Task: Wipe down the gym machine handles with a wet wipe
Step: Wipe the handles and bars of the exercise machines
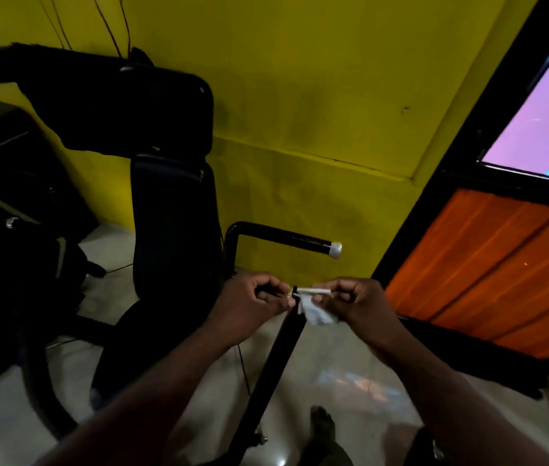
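White wet wipe (316, 309): pinched between thumb and fingertips of the right hand (357, 307), held at the top end of the near black handle (279, 358), with a loose fold hanging below the fingers. Left hand (252, 304): fingers curled round the same handle end, just beside the wipe. Second black handle (283, 237): silver-capped, horizontal, just beyond both hands, untouched. Black padded seat back (172, 213): upright at left, against a yellow wall (300, 95). Orange panel (484, 264): at right. Pale floor (333, 364): below, with one bare foot (323, 428) on it.
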The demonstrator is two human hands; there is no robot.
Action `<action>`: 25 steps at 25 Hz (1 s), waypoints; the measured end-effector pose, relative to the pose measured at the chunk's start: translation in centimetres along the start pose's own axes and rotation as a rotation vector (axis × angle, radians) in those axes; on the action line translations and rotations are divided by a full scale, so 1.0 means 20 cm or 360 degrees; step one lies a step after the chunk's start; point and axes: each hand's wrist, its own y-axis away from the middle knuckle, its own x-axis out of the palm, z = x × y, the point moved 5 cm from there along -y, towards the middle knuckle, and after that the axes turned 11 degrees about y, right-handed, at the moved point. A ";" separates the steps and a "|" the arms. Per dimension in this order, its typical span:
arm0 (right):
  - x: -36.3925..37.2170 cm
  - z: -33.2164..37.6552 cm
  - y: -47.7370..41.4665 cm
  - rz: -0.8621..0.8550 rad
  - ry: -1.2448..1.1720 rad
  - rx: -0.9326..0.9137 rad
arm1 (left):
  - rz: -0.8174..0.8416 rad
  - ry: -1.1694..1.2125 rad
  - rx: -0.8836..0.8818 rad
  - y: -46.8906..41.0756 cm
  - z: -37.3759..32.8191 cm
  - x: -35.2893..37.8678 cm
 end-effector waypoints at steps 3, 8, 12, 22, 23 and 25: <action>-0.30 -0.09 -0.32 -0.0488 0.0499 -0.0184 | -0.0197 -0.0214 0.0026 -0.26 -0.01 0.07; -0.26 -0.32 -0.70 -0.0312 0.0552 -0.0549 | -0.0281 -0.0849 0.0317 -0.58 0.04 0.25; -0.18 -0.40 -0.63 -0.0204 0.0861 -0.0890 | -0.0384 -0.1047 0.0393 -0.56 0.11 0.32; -0.05 -0.51 -0.82 0.0250 -0.1367 0.1397 | -0.0221 -0.1490 0.0786 -0.61 0.15 0.27; -0.05 -0.52 -0.78 0.0161 -0.1474 0.1493 | -0.0209 -0.1469 0.0837 -0.61 0.15 0.26; -0.05 -0.51 -0.70 0.0022 -0.1644 0.1520 | -0.0180 -0.1436 0.0918 -0.62 0.16 0.24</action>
